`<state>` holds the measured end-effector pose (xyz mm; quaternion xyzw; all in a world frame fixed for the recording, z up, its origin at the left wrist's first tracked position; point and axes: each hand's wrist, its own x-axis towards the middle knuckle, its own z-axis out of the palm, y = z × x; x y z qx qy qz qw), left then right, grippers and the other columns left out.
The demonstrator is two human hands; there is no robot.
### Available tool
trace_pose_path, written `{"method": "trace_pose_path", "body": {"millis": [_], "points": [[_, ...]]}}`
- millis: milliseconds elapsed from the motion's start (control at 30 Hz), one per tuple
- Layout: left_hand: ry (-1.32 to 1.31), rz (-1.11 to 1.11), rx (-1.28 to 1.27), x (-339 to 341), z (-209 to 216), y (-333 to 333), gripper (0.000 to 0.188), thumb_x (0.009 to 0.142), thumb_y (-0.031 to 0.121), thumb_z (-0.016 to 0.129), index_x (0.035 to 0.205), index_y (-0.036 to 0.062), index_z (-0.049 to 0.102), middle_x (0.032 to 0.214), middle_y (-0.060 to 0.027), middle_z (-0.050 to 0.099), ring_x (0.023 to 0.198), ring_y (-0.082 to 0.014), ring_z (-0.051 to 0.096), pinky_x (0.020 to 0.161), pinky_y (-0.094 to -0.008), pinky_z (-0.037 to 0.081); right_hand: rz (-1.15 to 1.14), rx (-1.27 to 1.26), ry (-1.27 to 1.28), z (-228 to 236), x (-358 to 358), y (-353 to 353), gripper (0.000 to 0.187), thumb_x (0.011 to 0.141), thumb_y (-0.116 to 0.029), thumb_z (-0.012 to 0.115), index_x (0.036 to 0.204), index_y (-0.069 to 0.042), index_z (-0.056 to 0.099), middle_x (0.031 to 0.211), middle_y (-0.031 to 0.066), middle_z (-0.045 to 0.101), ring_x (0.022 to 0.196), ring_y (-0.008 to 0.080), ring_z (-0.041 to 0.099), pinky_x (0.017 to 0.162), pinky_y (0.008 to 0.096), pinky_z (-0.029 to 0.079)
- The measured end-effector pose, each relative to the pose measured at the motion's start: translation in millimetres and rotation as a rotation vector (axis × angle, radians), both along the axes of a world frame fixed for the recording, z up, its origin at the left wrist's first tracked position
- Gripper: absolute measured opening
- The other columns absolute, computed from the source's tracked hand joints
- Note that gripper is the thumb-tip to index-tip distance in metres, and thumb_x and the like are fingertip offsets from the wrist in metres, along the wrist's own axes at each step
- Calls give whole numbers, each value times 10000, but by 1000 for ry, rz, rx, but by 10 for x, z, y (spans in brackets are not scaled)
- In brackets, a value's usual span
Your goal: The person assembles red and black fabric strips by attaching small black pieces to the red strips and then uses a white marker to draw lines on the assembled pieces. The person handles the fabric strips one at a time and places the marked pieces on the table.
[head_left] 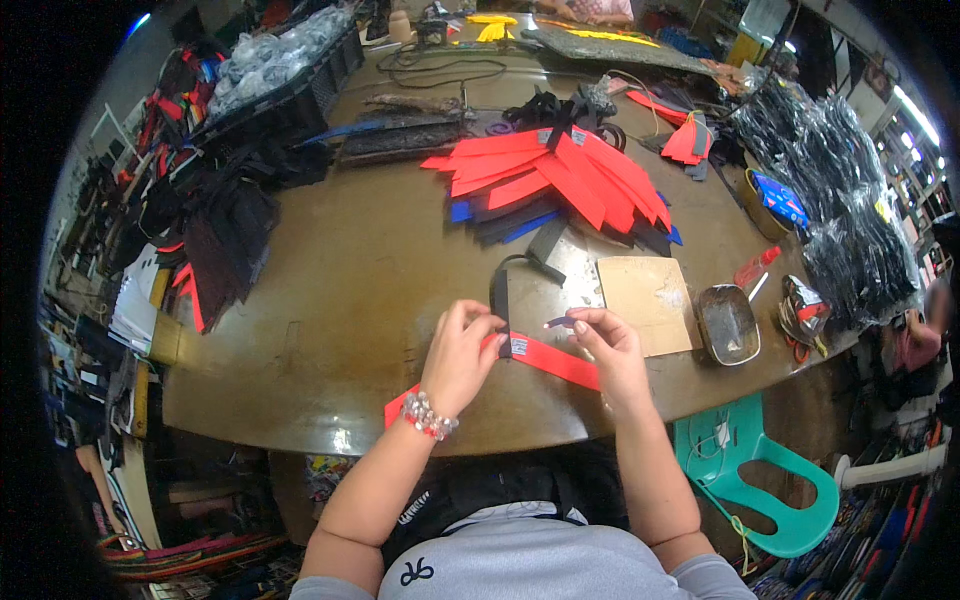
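Note:
My left hand (462, 345) pinches a black strap (503, 297) where it joins a red fabric strip (555, 364). This strip lies slantwise near the table's front edge, with a small printed label by the join. My right hand (612, 350) is closed, thumb against fingers, on a small dark slim piece (563, 322) with a pale tip; its kind I cannot make out. It is held just right of the strap, apart from it. Beyond both hands a fanned pile of red strips (560, 175) lies over black and blue ones.
At the right are a brown cardboard sheet (645, 290), a dark oval tray (728, 325) and a red bottle (757, 264). Black fabric pieces (225, 225) hang over the left edge by a black crate (290, 85). A green plastic chair (765, 470) stands right of me.

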<state>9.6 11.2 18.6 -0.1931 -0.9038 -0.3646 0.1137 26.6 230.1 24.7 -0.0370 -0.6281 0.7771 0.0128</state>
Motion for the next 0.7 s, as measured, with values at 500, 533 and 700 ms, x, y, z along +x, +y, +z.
{"method": "trace_pose_path", "body": {"millis": [500, 533, 700], "points": [[-284, -352, 236, -331, 240, 18, 204, 925, 200, 532, 945, 11, 609, 1091, -146, 536, 1053, -280, 518, 939, -385, 418, -134, -513, -3, -465, 22, -78, 129, 933, -75, 602, 1028, 11, 588, 980, 89, 632, 908, 163, 620, 844, 328, 526], [-602, -517, 247, -188, 220, -17, 229, 925, 225, 544, 975, 14, 618, 1121, -145, 527, 1083, -275, 509, 953, -388, 411, -134, -564, 24, -463, 19, -75, 128, 934, -76, 601, 1027, 10, 587, 984, 88, 630, 914, 162, 619, 847, 329, 526], [2, 74, -114, 155, -34, -71, 323, 806, 266, 741, 1004, 51, 604, 1130, -133, 556, 1052, -296, 530, 935, -413, 425, 58, -407, -82, -292, 0, -36, 195, 912, -77, 620, 1076, 27, 635, 1241, 143, 573, 1169, 225, 552, 991, 354, 442]]}}
